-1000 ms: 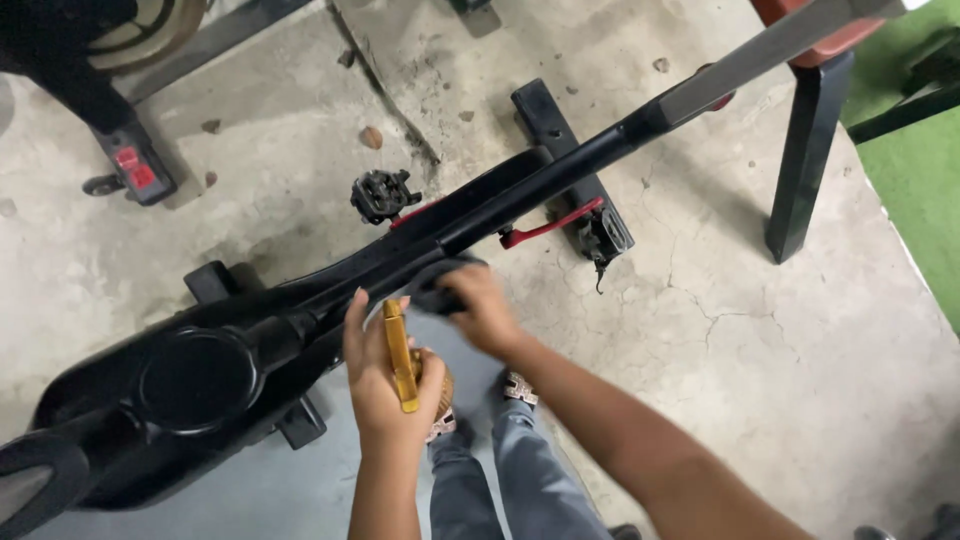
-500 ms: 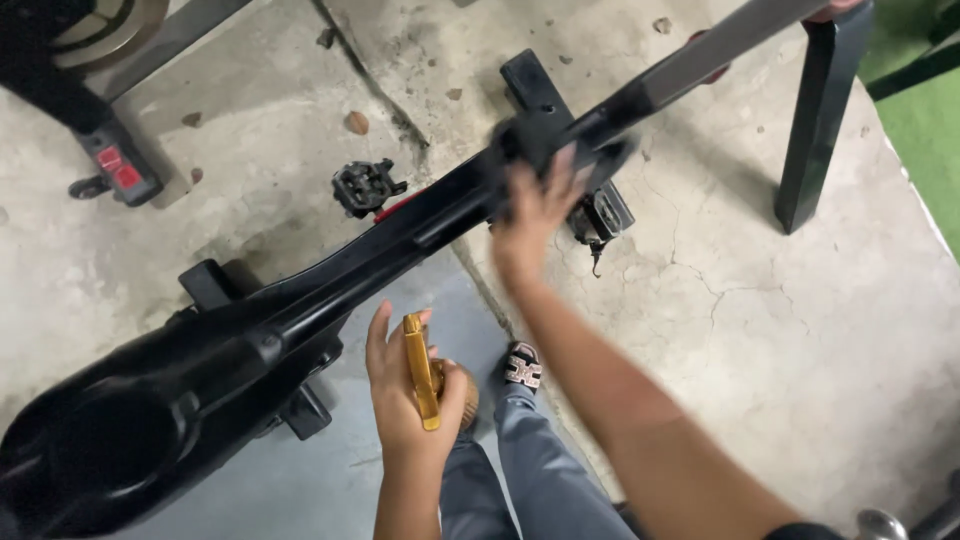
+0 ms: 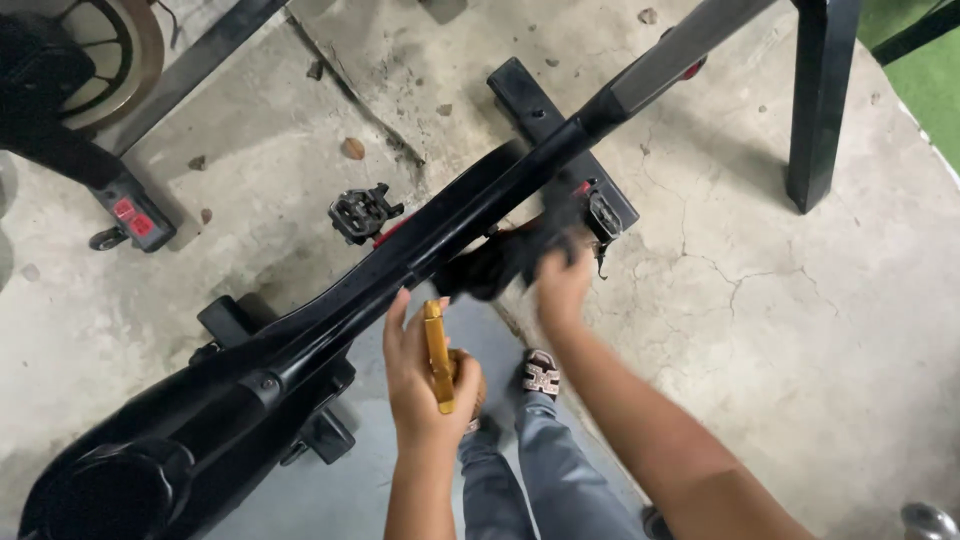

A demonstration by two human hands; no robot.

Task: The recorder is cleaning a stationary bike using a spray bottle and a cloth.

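Observation:
A black exercise bike frame (image 3: 400, 260) runs diagonally from lower left to upper right, ending in a grey post (image 3: 670, 55). My left hand (image 3: 425, 385) is closed round a gold-coloured object (image 3: 437, 355), held upright just below the frame. My right hand (image 3: 565, 285) grips a black cloth (image 3: 500, 262) pressed against the underside of the frame, beside a pedal (image 3: 605, 215). Another black pedal (image 3: 362, 212) sticks out on the far side.
Cracked concrete floor all around. A black stabiliser bar (image 3: 520, 95) lies under the frame. A black stand leg (image 3: 815, 110) rises at upper right, green turf (image 3: 935, 90) beyond. Another machine with a wheel (image 3: 110, 50) stands upper left. My jeans and sandals are below.
My right hand swept up along the frame half a second ago, then came back down to the middle with the cloth. The left hand stayed put with the gold object.

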